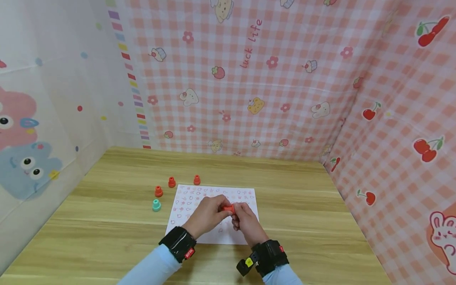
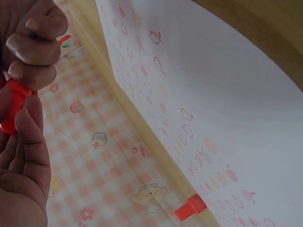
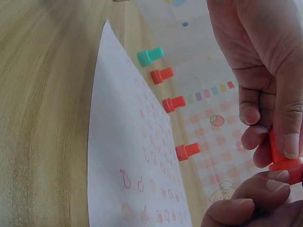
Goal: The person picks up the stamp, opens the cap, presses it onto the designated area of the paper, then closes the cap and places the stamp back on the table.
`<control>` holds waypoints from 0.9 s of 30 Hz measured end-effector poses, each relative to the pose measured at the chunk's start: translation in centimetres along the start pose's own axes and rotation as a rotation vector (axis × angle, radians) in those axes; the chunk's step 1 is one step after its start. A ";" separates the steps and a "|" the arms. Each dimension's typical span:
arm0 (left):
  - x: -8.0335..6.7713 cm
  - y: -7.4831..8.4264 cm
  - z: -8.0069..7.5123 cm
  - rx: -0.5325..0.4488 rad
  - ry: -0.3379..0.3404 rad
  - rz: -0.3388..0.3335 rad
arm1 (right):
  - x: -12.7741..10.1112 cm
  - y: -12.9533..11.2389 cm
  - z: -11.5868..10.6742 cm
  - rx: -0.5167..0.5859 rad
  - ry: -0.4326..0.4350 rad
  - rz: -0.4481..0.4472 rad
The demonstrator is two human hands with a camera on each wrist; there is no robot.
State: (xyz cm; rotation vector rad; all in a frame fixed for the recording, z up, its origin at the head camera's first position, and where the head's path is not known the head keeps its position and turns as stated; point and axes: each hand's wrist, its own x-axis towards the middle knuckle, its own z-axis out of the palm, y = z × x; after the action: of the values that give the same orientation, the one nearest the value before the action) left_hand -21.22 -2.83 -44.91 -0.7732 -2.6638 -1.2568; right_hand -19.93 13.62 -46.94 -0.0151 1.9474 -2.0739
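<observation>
Over the paper, both hands meet at a small red stamp (image 1: 229,208). My left hand (image 1: 208,213) pinches its narrow handle between thumb and fingers, as the right wrist view shows. The fingers of my right hand (image 1: 248,225) grip the stamp's wider end, which they partly cover. Below lies a white sheet of paper (image 1: 228,236), printed with rows of small red and pale orange marks, some outlines and some filled. Its lower part, nearest the person, is mostly bare white.
Left of the paper stand a teal stamp (image 1: 156,205) and two red stamps, one nearer (image 1: 158,191) and one farther back (image 1: 171,182). Another red stamp (image 1: 197,180) is just behind the paper's back edge. Patterned cloth walls (image 1: 228,91) enclose the wooden table (image 1: 303,206) at the back and sides.
</observation>
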 end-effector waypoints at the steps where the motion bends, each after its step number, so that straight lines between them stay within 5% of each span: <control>1: 0.0 0.0 0.0 -0.001 0.007 0.002 | 0.0 -0.1 0.0 0.002 0.000 -0.003; 12: -0.1 -0.2 -0.2 -0.058 0.063 0.019 | -0.2 -0.8 0.1 -0.002 -0.019 -0.019; 27: 0.1 -0.3 -1.0 -0.103 -0.024 -0.051 | -0.1 -0.9 0.1 0.037 -0.042 0.022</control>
State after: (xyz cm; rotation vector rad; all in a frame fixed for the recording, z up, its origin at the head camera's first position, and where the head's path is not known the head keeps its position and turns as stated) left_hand -21.60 -3.67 -44.40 -0.7420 -2.6720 -1.4156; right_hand -20.02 13.62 -46.03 -0.0292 1.8762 -2.0786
